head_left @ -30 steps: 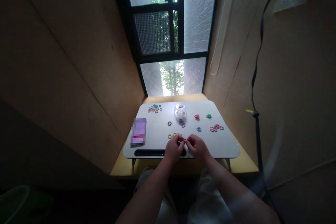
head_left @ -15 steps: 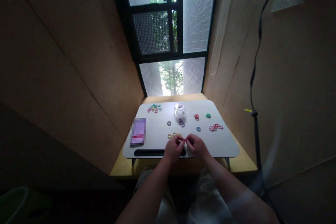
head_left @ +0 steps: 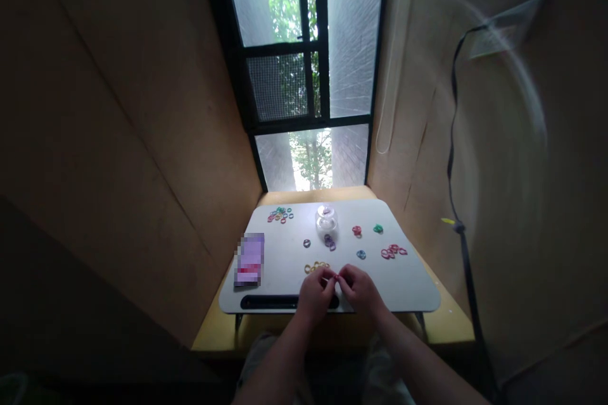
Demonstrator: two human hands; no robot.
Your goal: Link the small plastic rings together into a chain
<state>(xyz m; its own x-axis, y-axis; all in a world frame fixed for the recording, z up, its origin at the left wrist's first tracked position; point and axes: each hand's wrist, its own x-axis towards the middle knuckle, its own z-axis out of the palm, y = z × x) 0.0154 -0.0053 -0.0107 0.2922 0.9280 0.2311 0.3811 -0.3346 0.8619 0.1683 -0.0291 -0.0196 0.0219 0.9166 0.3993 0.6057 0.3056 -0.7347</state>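
Note:
My left hand (head_left: pixel 314 294) and my right hand (head_left: pixel 361 289) meet over the front of the white lap table (head_left: pixel 280 266). Thumbs and fingertips of both pinch a small red-pink hair tie (head_left: pixel 337 276), mostly hidden between them. Just beyond my left fingers lie several yellow hair ties (head_left: pixel 311 267). Farther off are purple ones (head_left: pixel 329 242) and a dark one (head_left: pixel 306 243). To the right rest small groups of red (head_left: pixel 356 231), green (head_left: pixel 378 228), blue (head_left: pixel 361 254) and pink hair ties (head_left: pixel 393 252).
A clear round jar (head_left: pixel 326 221) stands at the table's back middle. Mixed coloured hair ties (head_left: pixel 280 214) lie back left, above a blurred purple packet (head_left: pixel 249 259). A black slot (head_left: pixel 268 302) runs along the front edge. Walls flank the table, with a window (head_left: pixel 311 158) behind.
The camera has tilted up, so the table and hands sit lower in view. Both hands keep their pinch on the small hair tie; the groups on the table look unmoved.

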